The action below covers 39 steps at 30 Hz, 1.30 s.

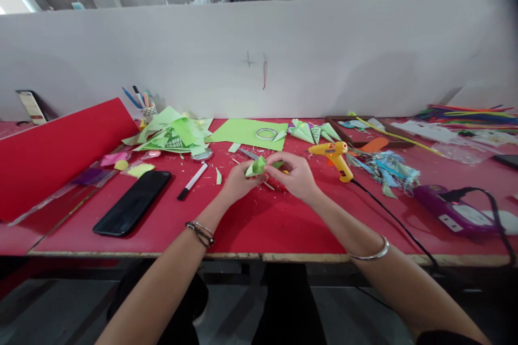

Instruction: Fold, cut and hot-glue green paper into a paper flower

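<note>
Rolled green paper [256, 167] is between my two hands above the middle of the red table. My left hand [239, 182] has its fingers closed round the paper's lower left side. On the right, my right hand [294, 175] pinches the paper's right edge between thumb and fingers. Scissors [247, 154] lie just behind the paper, partly hidden. Flat green paper [234, 132] with a roll of tape [266, 133] on it lies farther back. Green paper cones [302, 131] stand to its right.
A yellow glue gun [332, 157] with a black cord is right of my hands. A black phone [133, 204] and a marker [192, 181] lie on the left, before a green paper pile [174, 132]. A purple power strip [453, 210] sits at the right.
</note>
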Tool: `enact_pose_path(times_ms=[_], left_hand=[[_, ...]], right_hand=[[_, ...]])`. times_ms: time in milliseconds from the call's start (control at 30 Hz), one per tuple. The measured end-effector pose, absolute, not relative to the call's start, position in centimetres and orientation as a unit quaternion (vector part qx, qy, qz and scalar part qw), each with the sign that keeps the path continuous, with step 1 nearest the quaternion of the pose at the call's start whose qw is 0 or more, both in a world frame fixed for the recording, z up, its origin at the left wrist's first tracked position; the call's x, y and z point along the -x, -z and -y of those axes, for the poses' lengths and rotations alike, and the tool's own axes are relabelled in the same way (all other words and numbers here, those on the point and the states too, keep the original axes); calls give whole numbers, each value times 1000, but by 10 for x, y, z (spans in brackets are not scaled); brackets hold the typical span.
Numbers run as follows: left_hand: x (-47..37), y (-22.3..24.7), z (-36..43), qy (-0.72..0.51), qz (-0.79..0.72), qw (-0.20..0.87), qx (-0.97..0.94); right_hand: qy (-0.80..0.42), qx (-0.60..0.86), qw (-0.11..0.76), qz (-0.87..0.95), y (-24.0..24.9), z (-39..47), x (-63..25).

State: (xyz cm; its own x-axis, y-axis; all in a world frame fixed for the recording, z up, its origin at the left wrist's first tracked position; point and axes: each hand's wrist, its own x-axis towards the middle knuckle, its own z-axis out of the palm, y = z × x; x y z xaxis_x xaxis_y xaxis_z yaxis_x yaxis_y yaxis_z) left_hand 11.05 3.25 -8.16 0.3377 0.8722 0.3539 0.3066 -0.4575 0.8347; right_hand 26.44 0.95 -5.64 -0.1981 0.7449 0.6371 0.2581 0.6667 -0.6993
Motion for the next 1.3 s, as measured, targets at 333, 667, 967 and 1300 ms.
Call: enact_pose_path(times_ms=[333,667,967,1300], left_hand=[[-110,77,-27,-396,-400,228,-794],[-109,77,-27,-400,-430,177,-789],[-108,77,-25,-328,-453,181,-809],[-109,76,-26,-351,-438,175,-809]], right_hand=[[-129,313,450,826,52,-8,-265],[-151,329,438,823,54,-10,-265],[-103,298,406,858,58,-8,-262],[-115,271,408,864,57,-10,-264]])
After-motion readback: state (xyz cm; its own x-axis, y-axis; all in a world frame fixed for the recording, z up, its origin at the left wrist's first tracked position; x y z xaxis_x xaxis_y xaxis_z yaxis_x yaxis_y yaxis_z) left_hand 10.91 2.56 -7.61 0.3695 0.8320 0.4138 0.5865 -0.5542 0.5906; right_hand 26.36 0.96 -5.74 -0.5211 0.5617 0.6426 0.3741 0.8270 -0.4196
